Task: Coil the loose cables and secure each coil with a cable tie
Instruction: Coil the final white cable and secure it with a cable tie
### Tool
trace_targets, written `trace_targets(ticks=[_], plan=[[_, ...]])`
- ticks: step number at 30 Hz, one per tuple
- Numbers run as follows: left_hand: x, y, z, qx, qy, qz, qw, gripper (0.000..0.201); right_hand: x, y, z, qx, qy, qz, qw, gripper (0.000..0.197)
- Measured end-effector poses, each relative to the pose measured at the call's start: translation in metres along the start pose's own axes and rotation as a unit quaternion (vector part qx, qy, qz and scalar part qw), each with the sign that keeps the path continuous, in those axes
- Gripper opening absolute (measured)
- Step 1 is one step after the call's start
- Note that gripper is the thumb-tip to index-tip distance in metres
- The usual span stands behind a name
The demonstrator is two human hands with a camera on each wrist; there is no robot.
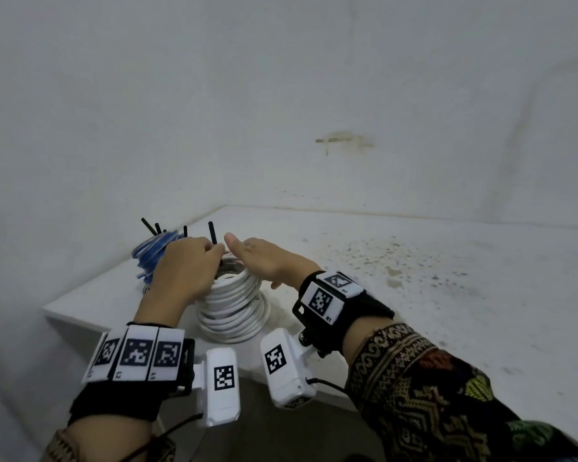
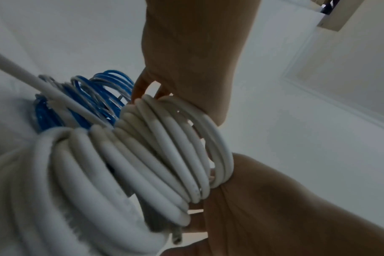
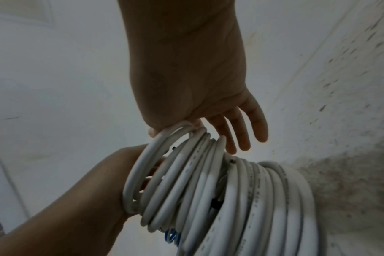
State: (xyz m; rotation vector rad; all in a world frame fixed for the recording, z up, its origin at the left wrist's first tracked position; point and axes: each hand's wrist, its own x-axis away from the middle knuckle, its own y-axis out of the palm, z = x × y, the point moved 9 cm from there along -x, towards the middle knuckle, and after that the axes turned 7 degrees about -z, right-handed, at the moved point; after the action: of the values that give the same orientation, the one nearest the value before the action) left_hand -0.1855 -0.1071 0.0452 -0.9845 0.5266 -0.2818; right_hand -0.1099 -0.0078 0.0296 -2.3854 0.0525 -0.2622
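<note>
Blue cable coil (image 1: 152,258) by the surface's (image 1: 414,295) far-left edge looks tied. White cable coil (image 1: 234,308) near the front corner isn't: left hand (image 1: 187,265) pinches the black cable tie (image 1: 211,232), right hand (image 1: 264,258) rests flat-fingered (steadying).

Head view: above and behind both hands, facing forward-down. Wrist views: close, from beneath each wrist, looking along palms. All three share white cable coil (image 1: 234,305) between hands.

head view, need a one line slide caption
Both hands fasten a black tie on a white cable coil.
</note>
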Motion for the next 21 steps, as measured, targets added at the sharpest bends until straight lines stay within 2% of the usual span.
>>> trace_targets(ticks=[2, 5, 9, 15, 21], plan=[[0.001, 0.000, 0.004, -0.032, -0.014, -0.034, 0.999, 0.041, 0.003, -0.002, 0.002, -0.013, 0.002, -0.001, 1.000, 0.081], [0.001, -0.009, 0.014, -0.061, -0.001, -0.020, 0.998, 0.049, 0.010, -0.011, 0.008, -0.039, -0.006, 0.008, 0.999, 0.080], [0.014, -0.020, 0.046, -0.059, 0.058, 0.035, 0.996, 0.052, 0.025, -0.034, 0.022, -0.057, -0.019, 0.049, 0.997, 0.080], [0.048, 0.001, 0.107, -0.042, 0.135, 0.034, 0.989, 0.047, 0.064, -0.074, 0.049, -0.053, -0.053, 0.140, 0.987, 0.079], [0.050, 0.013, 0.103, 0.012, 0.088, 0.025, 0.996, 0.035, 0.091, -0.096, 0.083, -0.085, -0.031, 0.159, 0.983, 0.066]])
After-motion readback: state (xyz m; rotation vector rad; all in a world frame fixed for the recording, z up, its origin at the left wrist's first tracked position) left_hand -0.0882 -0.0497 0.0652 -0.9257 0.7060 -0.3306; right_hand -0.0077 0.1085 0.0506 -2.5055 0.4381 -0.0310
